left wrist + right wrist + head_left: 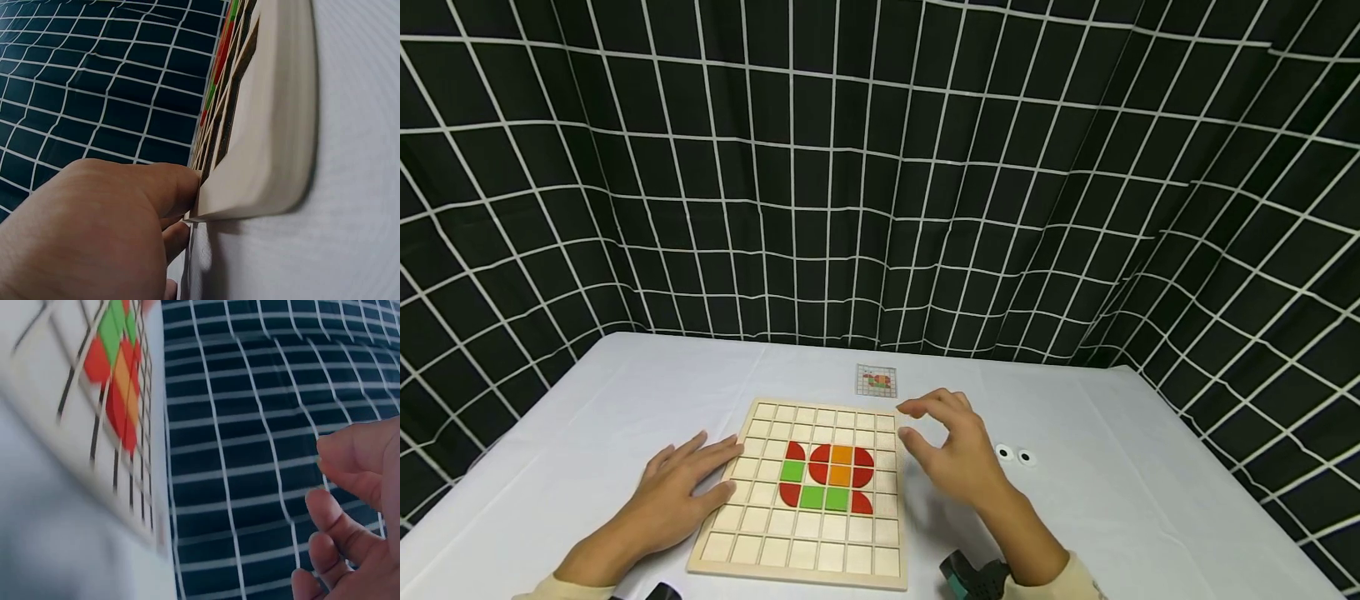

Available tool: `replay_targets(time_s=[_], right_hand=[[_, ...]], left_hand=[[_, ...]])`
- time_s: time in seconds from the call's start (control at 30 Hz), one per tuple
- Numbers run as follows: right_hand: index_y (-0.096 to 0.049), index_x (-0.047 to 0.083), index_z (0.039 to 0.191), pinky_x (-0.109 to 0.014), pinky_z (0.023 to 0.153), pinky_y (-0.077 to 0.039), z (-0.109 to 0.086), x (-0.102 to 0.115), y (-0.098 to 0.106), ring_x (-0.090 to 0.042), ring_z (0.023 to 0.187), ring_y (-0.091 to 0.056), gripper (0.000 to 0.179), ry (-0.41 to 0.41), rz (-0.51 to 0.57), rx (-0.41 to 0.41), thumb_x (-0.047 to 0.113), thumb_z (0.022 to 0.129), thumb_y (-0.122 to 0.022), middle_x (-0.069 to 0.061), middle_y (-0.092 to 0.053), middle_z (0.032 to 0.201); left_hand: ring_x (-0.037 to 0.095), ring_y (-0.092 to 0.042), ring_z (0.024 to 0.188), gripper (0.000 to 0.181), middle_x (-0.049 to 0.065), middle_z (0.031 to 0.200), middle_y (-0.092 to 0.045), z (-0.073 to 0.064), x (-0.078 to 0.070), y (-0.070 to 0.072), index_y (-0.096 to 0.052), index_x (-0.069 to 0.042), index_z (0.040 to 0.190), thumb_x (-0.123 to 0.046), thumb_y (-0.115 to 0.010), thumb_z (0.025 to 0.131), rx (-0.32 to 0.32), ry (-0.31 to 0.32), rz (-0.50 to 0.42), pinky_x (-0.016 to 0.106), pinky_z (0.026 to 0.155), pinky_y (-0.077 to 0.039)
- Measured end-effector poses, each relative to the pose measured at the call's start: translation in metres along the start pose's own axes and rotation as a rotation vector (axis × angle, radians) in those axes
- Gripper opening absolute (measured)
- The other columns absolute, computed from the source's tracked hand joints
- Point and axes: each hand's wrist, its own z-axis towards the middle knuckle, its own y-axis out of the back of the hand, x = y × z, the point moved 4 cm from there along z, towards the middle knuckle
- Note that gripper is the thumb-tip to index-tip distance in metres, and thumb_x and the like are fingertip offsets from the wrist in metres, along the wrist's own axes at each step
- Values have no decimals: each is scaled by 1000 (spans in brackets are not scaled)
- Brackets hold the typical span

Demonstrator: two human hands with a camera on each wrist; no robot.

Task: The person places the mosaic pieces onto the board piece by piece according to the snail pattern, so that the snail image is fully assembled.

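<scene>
A pale wooden grid board lies on the white table. Red quarter-round pieces, green squares and orange squares sit in its middle cells. My left hand rests against the board's left edge, fingers extended; in the left wrist view its thumb touches the rim. Just right of the board's upper right edge hovers my right hand, thumb and index finger curved with a gap between them. The right wrist view shows nothing between its fingers.
Two white discs with black dots, like eyes, lie right of the right hand. A small card picturing a similar coloured pattern lies behind the board. A black curtain with white grid lines surrounds the table.
</scene>
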Motion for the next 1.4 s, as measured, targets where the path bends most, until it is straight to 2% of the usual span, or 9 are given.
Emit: replay_targets(time_s=[0.17,0.33,0.6,0.73,0.93,1.13,1.23,1.4], right_hand=[[-73,14,101,-42,76,-44,-11,-23,20,-16,90,-52,29,-32,7,-24,-3,77,-76,13,-62,92],[-72,14,101,-47,75,-44,-21,-42,30,-15,87,-51,32,-86,-1,-18,-8,78,-72,9,-63,89],[-72,11,106,-42,76,-43,-36,-68,25,-18,88,-51,34,-204,-9,89,-11,82,-63,0,-64,91],[-73,10,105,-40,77,-43,-41,-79,19,-19,89,-51,35,-223,-36,151,-12,80,-63,3,-65,93],[-74,17,100,-41,82,-43,-45,-86,10,-15,91,-50,35,-259,-146,232,-10,78,-66,13,-64,94],[-74,16,97,-36,74,-43,-45,-86,8,-14,84,-47,21,-302,-206,219,4,79,-78,13,-60,84],[-74,13,98,-34,69,-43,-45,-87,9,-14,79,-46,21,-308,-247,203,15,78,-82,11,-57,79],[-73,13,101,-34,69,-43,-46,-86,9,-13,78,-46,24,-317,-273,222,9,77,-78,11,-56,79]], left_hand=[[43,-30,135,44,7,140,-52,0,-1,-1,-60,-11,132,-25,-67,91,-2,-8,-5,64,104,-11],[44,-30,134,44,7,139,-52,0,-1,-1,-60,-11,132,-25,-67,91,-5,-16,-6,64,103,-11],[44,-30,134,45,8,139,-52,0,-1,-2,-59,-10,133,-27,-66,92,1,-17,2,64,103,-12],[43,-30,135,45,8,140,-52,1,-1,-2,-59,-10,133,-27,-66,92,3,-14,9,64,104,-12],[43,-30,135,46,7,140,-51,0,0,0,-59,-11,134,-26,-66,91,5,-5,13,63,104,-12],[43,-29,135,45,8,140,-51,1,1,1,-59,-11,133,-26,-66,91,7,-8,9,63,104,-12],[43,-30,135,44,8,140,-52,0,1,0,-60,-11,132,-26,-66,91,0,-13,11,64,104,-11],[44,-30,134,44,7,139,-52,0,1,0,-60,-11,132,-25,-66,91,-6,-17,10,64,103,-11]])
